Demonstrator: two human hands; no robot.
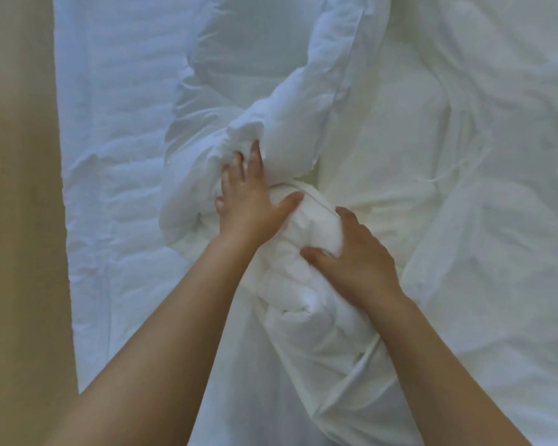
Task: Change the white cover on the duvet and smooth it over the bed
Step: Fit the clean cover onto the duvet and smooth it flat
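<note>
The duvet [290, 101] lay bunched into a thick roll down the middle of the bed, and everything else is placed from that roll. The left hand [252, 201] pressed on its upper part with fingers fairly straight and tips sunk into the folds, thumb spread wide, clenching nothing. Just below it, the right hand [358, 255] clasped the roll, thumb and curled fingers wrapped round a puffy bulge of filling.

The white cover [351, 358], slightly creamier than the duvet, seemed to sheathe the near end of the roll and spread away to its right in loose wrinkles. Exactly where cover ended and duvet began was hard to tell.

Judged from this, the step was working the duvet along inside the cover. To do it well, 1 hand should anchor the cover's hem while the other feeds filling forward in short pushes. The roll should be kept untwisted so that each corner can reach its own corner of the cover. It is best to shake out only once the corners are seated.

To the roll's left lay a flat, lightly creased sheet [110, 188], and beyond that a tan strip, probably floor [16, 220]. To the roll's right, a thin tie [458, 162] trailed across the wrinkled fabric. Soft, even light fell over everything.
</note>
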